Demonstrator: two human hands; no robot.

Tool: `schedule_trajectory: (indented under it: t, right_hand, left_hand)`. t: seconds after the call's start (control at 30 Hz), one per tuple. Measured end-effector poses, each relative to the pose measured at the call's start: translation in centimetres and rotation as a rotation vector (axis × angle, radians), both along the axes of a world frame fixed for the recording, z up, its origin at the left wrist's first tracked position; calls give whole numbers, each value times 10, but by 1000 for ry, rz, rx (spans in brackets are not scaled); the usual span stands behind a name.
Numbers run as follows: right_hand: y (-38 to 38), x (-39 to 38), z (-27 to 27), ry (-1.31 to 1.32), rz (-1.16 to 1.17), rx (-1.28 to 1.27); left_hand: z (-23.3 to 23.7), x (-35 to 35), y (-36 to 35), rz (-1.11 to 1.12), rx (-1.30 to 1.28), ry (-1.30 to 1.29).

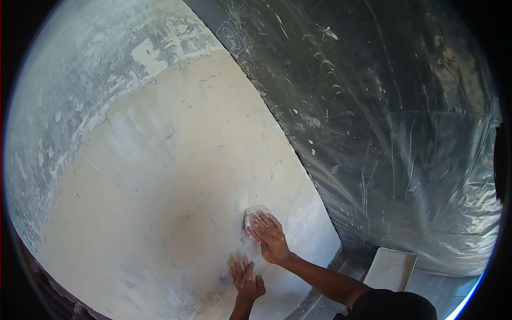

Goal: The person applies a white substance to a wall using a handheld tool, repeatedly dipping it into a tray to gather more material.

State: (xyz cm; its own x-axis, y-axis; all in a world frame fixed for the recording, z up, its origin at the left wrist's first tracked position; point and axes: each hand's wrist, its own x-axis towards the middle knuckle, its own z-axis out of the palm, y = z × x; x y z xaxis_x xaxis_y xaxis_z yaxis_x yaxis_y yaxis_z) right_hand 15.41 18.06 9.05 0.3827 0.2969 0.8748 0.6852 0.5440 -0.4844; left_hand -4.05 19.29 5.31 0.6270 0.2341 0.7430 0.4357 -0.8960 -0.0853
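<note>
A pale plastered surface (pixel 160 160) fills the left and middle of the head view, smooth cream in the centre and rougher grey-white along its upper left. My right hand (pixel 269 234) presses a small flat pad (pixel 257 212), whitish with some pink, against this surface, fingers spread over it. Lower and to the left, my left hand (pixel 248 278) is held at the surface with its fingers apart and nothing in them. White residue coats the fingers of both hands.
Dark plastic sheeting (pixel 373 122) spattered with white hangs along the right side. A shallow white tray (pixel 390 269) lies at the lower right on a grey tiled floor (pixel 445 290).
</note>
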Motion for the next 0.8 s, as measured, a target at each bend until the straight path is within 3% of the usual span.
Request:
schedule_trajectory:
  t: [0.07, 0.2, 0.33, 0.43, 0.5, 0.6, 0.7, 0.8]
  right_hand:
    - [-17, 7, 1, 95, 98, 50]
    - [11, 98, 69, 241, -241, 240]
    - [48, 88, 35, 178, -249, 138]
    - [10, 8, -46, 25, 10, -7]
    - [-25, -14, -67, -67, 146, -33]
    - [-17, 25, -22, 38, 42, 142]
    - [18, 97, 61, 163, -226, 233]
    - [50, 91, 51, 146, -295, 218]
  left_hand:
    - [-1, -6, 3, -23, 33, -51]
    - [-4, -16, 3, 28, 12, -40]
    - [0, -9, 4, 8, 2, -40]
    - [1, -7, 6, -3, 16, -47]
    - [-1, -6, 5, -5, 30, -62]
    - [-5, -14, 4, 23, 50, -47]
    - [-7, -18, 2, 39, -1, -42]
    - [-9, -23, -1, 32, 2, -55]
